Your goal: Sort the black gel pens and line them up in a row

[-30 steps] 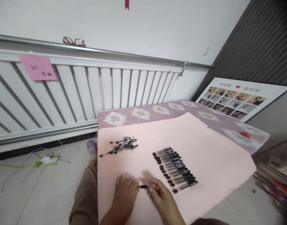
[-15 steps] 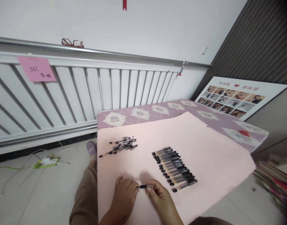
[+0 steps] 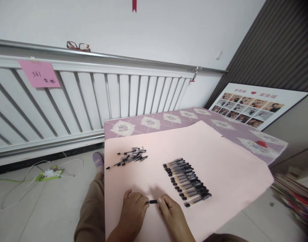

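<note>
Over paper (image 3: 229,174), two hands (image 3: 134,209) (image 3: 173,211) hold one pen (image 3: 153,202).

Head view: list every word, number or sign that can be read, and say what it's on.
"361": handwritten on the pink note on the radiator; the characters to its lower right are too blurred to read.
Red heart sign: on the photo board; the pink characters either side are too blurred to read.
Row of pens and pile of pens: any print is too small to read.
Held pen: no readable print.
</note>
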`<state>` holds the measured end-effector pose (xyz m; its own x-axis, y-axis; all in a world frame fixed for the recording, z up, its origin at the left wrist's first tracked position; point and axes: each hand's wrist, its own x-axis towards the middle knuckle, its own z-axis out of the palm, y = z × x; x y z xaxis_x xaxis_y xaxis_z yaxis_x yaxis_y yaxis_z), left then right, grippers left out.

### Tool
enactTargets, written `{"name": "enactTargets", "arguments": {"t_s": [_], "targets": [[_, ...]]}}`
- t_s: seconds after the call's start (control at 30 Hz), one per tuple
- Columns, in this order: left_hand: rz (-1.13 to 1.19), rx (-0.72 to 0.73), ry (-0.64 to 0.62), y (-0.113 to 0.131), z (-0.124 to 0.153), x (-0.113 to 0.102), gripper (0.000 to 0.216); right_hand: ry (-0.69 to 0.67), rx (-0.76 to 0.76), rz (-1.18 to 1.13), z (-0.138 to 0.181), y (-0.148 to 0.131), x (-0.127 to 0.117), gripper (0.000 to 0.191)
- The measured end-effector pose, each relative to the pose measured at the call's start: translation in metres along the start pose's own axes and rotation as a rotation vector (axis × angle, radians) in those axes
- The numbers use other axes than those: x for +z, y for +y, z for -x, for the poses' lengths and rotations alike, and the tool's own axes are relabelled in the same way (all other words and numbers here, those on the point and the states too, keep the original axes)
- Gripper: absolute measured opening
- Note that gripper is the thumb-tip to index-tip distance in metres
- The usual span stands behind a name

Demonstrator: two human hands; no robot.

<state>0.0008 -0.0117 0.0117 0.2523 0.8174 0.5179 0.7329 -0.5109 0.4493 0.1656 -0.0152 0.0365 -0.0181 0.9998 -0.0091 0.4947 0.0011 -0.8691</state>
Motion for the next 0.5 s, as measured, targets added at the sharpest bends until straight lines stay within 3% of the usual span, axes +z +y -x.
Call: {"name": "enactTargets", "arguments": {"t_s": [0.13,0.37,0.5], "targets": [[-0.009,0.001,-0.017,-0.0005,-0.0004,-0.0004,0.025,-0.044,-0.017,-0.095,-0.0001,0.0005,-0.0019,0.021],[0.015,-0.002,-0.018,-0.0009,0.0000,-0.0006,0.025,0.024,-0.037,0.044,0.0003,0.0027,0.0039,0.035],[-0.001,0.009,-0.007,-0.0011,-0.0005,0.0004,0.025,-0.002,-0.017,0.061,0.0005,0.0036,0.0018,0.035]]}}
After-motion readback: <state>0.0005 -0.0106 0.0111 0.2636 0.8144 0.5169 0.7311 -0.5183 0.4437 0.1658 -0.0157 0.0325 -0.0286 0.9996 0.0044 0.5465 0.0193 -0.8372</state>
